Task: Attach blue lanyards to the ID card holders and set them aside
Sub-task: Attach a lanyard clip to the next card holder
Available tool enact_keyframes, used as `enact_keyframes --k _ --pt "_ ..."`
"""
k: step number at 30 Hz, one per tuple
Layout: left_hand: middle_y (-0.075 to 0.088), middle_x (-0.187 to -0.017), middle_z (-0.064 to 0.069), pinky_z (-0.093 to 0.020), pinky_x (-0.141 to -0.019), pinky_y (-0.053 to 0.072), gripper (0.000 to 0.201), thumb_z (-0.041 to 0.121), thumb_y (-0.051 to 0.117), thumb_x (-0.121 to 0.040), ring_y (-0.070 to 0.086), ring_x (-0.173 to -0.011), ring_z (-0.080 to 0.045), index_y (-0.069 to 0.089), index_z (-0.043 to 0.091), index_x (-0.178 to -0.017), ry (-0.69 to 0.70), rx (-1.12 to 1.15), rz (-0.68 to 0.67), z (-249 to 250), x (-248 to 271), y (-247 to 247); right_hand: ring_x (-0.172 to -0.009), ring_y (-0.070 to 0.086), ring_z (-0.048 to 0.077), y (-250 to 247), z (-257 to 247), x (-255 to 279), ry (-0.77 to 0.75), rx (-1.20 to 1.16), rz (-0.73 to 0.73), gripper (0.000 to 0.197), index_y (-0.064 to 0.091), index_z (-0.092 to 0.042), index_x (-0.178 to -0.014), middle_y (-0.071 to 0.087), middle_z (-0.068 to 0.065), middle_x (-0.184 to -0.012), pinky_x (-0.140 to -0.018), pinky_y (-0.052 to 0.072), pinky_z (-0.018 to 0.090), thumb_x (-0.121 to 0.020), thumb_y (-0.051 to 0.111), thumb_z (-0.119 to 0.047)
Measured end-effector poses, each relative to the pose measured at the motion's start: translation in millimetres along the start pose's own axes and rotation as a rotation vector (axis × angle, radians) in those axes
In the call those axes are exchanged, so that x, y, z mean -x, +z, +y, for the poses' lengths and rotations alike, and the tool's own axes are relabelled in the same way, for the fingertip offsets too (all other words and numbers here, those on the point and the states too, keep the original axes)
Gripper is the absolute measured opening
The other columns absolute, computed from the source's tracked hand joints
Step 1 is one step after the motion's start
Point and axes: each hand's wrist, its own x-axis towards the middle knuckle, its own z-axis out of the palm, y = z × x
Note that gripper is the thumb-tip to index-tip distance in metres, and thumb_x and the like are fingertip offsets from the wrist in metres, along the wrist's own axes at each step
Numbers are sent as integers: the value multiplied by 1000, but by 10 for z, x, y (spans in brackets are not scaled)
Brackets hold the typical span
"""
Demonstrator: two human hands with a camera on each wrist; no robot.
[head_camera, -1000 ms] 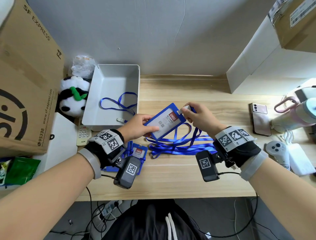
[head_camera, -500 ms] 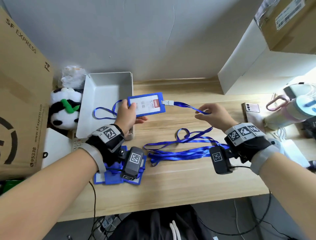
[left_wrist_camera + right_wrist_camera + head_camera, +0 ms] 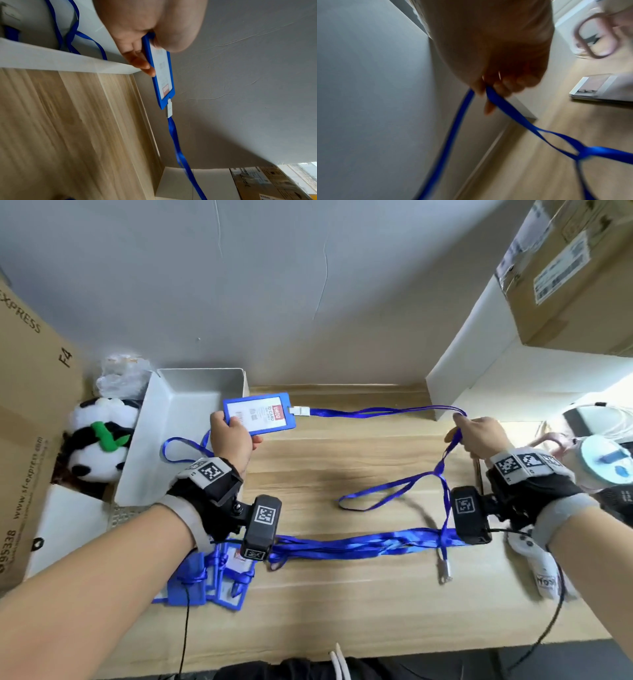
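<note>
While both hands' fingers pinch card holder [image 3: 259, 413] and lanyard [image 3: 376, 413], loose lanyards [image 3: 359, 544] lie beneath.

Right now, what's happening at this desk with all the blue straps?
A person is fitting lanyards to badge holders. The left hand grips an ID card holder above the white bin, its clip already attached. The right hand pinches the lanyard, stretched between them. More lanyards lie on the desk.

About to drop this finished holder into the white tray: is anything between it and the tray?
Nothing visible blocks it. The ID card holder is at the white tray's right rim. Its lanyard stretches to the right hand.
</note>
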Motion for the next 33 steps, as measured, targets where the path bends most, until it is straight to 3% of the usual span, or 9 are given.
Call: enact_keyframes --k 2,6,11,13,18,21,25,30,33 --pt "56 -105 -9 -13 -35 39 23 14 27 -99 49 -29 1 41 10 -117 -13 5 32 20 -34 64 -43 33 16 -94 -97 -13 -6 -34 -205 48 57 -8 -59 37 -7 -32 -41 28 23 -97 41 -31" --pt "55 -93 -6 -14 -37 39 17 16 31 -100 44 -27 0 45 13 -110 -1 27 14 32 5 183 -46 17 12 -201 -327 177 -134 -108 -644 52 41 -12 -55 20 -2 -50 -44 18 20 -96 41 -43" --pt "52 -72 -4 -13 -35 37 14 16 37 -99 44 -29 -1 49 12 -93 -26 99 -102 26 142 276 -48 19 15 -214 -610 562 -369 -285 -897 50 42 -15 -51 16 3 -57 -44 27 19 -90 45 -46" --pt "52 -67 -6 -14 -37 40 18 16 40 -99 46 -31 -1 49 16 -83 -47 133 -198 44 238 287 -48 23 15 -191 -666 668 -420 -334 -910 48 44 -16 -52 20 2 -56 -45 30 19 -91 47 -42" --pt "57 -74 -2 -19 -48 46 33 0 42 -92 49 -41 -5 51 26 -111 194 -26 -505 155 546 247 -51 26 15 -8 -754 827 -451 -249 -798 38 46 -14 -63 24 2 -58 -48 28 20 -95 47 -35" --pt "62 -85 -1 -15 -54 43 38 -4 38 -90 50 -54 2 67 21 -89 331 -220 -746 244 761 239 -48 27 13 160 -783 910 -445 -165 -723 33 47 -13 -68 26 0 -57 -49 26 21 -98 45 -29" --pt "63 -94 -7 -13 -68 43 21 0 56 -85 54 -77 -7 69 14 -95 404 -296 -1005 260 994 246 -43 30 9 350 -851 1001 -437 -161 -686 31 48 -10 -73 30 -2 -54 -44 27 18 -99 44 -27" --pt "68 -87 18 -11 -75 47 22 17 78 -74 62 -78 6 67 27 -90 352 -283 -1045 230 1060 248 -39 34 7 463 -913 1051 -431 -225 -627 31 51 -10 -73 37 -2 -53 -41 29 15 -99 44 -25" --pt "72 -93 4 -26 -85 52 11 24 73 -79 65 -87 -10 71 20 -89 374 -298 -1005 166 1032 250 -40 37 7 478 -906 1085 -477 -201 -587 29 58 -9 -75 45 -2 -55 -41 31 15 -98 47 -22"
